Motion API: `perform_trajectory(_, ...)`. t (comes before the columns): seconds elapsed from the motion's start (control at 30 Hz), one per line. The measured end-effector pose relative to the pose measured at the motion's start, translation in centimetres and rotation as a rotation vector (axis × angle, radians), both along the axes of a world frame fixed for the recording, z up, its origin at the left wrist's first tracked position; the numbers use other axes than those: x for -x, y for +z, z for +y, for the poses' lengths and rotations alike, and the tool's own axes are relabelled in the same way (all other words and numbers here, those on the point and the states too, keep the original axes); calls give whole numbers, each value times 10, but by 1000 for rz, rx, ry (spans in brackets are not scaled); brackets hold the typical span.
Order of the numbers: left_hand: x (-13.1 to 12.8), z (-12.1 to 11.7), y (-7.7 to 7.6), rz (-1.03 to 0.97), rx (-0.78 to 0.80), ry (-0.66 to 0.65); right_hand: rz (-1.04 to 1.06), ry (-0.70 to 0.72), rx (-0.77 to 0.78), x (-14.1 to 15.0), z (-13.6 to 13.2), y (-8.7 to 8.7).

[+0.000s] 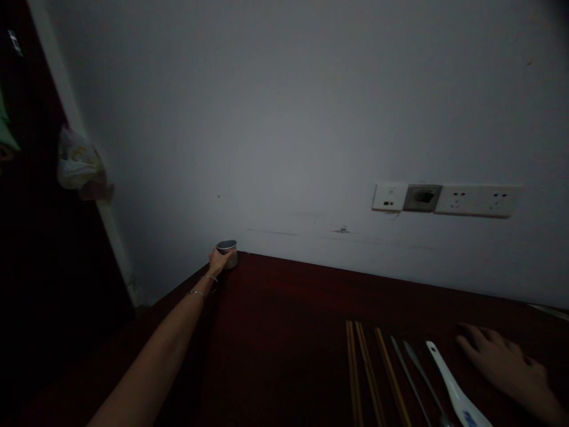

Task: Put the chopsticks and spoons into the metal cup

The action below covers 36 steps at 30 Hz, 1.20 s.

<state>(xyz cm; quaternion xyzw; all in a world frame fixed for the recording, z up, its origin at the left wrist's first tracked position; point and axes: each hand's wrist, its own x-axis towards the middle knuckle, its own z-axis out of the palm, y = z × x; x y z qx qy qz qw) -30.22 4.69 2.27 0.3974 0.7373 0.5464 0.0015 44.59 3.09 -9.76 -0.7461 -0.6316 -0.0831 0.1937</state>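
At the far left corner of the dark red table, my left hand point(219, 260) is wrapped around a metal cup point(230, 258), which stands upright close to the wall. My right hand point(504, 362) lies palm down on the table at the right, fingers spread, holding nothing. Just left of it is a white ceramic spoon point(453, 382) with a blue pattern. Beside the spoon lie two thin metal utensils point(424, 373) point(409, 376), their lower ends partly cut off by the frame. Further left are several wooden chopsticks point(368, 373), roughly parallel.
A pale wall point(288, 148) runs along the back edge of the table point(275, 332). Sockets and switches point(471, 200) sit on the wall at right. A plastic bag point(80, 163) hangs by the dark door point(31, 207) on the left. Something flat point(551, 310) lies at the far right edge.
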Motion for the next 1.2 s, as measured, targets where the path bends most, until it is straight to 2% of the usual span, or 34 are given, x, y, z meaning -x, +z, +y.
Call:
perform_trajectory(0.1, -2, 0, 2, 6, 1, 9, -27, -29, 97, 8, -7, 11)
perform_trajectory(0.2, -10, -1, 7, -6, -3, 42, -39, -30, 108, 17, -16, 22)
perform_trajectory(0.3, -22, 1, 17, -29, -34, 43, -29, -19, 116, 25, -23, 32)
perform_trajectory(0.4, -42, 8, 32, -35, -55, -12, -36, -18, 116, 31, -29, 40)
perform_trajectory(0.57, -99, 21, 61, -69, -118, -184, -48, -20, 123, 42, -39, 54)
perform_trajectory(0.67, -146, 24, 75, -107, -193, -365, -65, -23, 130, 48, -45, 62)
perform_trajectory(0.77, -196, 20, 82, -158, -249, -511, -62, -33, 130, 52, -50, 68)
perform_trajectory(0.87, -248, 10, 81, -197, -244, -626, -40, -42, 135, 55, -52, 72)
perform_trajectory(1.0, -311, -8, 69, -259, -211, -825, -17, -37, 145, 56, -53, 74)
perform_trajectory(1.2, -381, -30, 44, -318, -181, -998, -5, -52, 147, 58, -55, 79)
